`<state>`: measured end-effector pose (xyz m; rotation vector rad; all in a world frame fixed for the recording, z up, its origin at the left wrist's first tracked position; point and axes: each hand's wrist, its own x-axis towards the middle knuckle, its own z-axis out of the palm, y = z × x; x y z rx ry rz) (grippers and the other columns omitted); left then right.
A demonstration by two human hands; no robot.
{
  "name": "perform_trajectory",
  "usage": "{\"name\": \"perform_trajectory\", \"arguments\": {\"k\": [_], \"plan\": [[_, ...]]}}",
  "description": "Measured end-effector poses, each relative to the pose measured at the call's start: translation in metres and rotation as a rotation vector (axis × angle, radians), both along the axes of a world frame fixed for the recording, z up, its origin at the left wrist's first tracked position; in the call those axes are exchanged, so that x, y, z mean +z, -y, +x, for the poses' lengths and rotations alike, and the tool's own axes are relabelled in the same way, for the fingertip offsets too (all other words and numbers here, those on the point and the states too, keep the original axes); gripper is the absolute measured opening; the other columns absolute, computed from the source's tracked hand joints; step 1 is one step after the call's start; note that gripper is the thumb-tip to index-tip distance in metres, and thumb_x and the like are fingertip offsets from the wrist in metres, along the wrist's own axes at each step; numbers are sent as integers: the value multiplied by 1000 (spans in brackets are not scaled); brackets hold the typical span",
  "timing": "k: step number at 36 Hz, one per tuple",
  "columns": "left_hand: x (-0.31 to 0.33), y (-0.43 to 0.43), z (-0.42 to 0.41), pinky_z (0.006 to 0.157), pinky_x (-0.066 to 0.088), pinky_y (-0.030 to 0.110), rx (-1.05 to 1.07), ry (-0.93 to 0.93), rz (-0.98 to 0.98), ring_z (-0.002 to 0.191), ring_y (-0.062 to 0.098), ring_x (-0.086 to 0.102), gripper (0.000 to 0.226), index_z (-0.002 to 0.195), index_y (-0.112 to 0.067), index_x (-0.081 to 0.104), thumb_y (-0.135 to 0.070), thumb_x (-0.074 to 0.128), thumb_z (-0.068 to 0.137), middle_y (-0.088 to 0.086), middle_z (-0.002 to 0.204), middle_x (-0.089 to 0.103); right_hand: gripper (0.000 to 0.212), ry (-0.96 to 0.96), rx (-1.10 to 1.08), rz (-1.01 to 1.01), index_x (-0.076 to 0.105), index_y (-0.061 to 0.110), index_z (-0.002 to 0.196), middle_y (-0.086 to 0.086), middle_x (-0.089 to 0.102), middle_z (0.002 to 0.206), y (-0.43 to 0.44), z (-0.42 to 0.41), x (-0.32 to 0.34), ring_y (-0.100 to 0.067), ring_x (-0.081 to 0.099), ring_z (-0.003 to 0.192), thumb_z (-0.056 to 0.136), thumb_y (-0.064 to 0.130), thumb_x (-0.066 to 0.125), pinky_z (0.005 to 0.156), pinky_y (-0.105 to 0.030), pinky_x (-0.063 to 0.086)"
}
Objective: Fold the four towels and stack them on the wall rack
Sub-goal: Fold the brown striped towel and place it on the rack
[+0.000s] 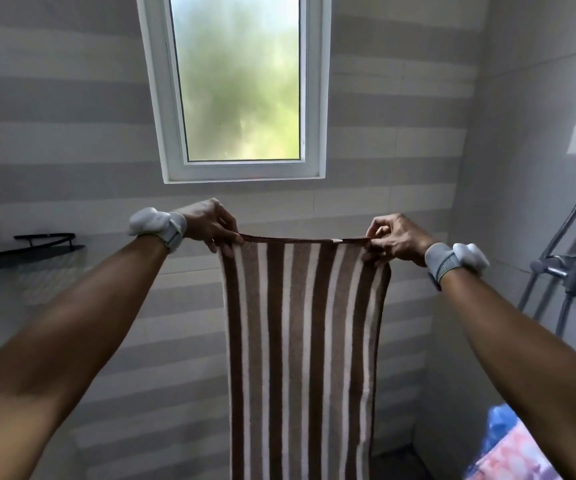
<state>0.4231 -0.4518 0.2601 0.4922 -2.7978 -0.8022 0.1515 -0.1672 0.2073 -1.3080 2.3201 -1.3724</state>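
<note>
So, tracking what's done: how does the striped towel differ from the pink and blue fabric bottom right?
The striped towel is brown and white; the pink and blue fabric is pale-patterned. The striped towel hangs straight down, pinched by left hand and right hand; the fabric lies low, unheld.

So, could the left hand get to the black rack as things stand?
Probably yes: nothing lies between the left hand and the black rack, though it pinches the striped towel at its corner.

Grey wristbands (174, 234), white pods (146, 220), perhaps sensors.
</note>
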Motion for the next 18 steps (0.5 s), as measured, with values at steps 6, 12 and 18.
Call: {"name": "perform_trajectory", "arguments": {"k": [6, 12, 18], "plan": [[-13, 14, -5, 52, 45, 22, 38, -56, -206, 46, 7, 58, 21, 79, -12, 71, -30, 71, 89, -7, 51, 64, 5, -249, -57, 96, 72, 15, 83, -1, 73, 79, -1, -7, -6, -12, 63, 70, 87, 13, 73, 64, -21, 47], [-4, 23, -6, 65, 46, 22, 70, -410, -308, 69, 0, 58, 8, 87, -25, 73, -32, 72, 87, -12, 76, 66, 5, -139, -3, -251, 69, 10, 90, -2, 67, 78, -8, -9, 16, -7, 58, 70, 89, 12, 73, 65, -14, 47], [-4, 23, 2, 64, 46, 24, 31, -213, -243, 67, 6, 57, 14, 77, -29, 74, -41, 73, 84, -6, 73, 69, 14, -127, 2, -165, 73, 6, 88, -2, 71, 79, -12, -11, 6, -8, 60, 70, 87, 19, 77, 63, -17, 48]]}}
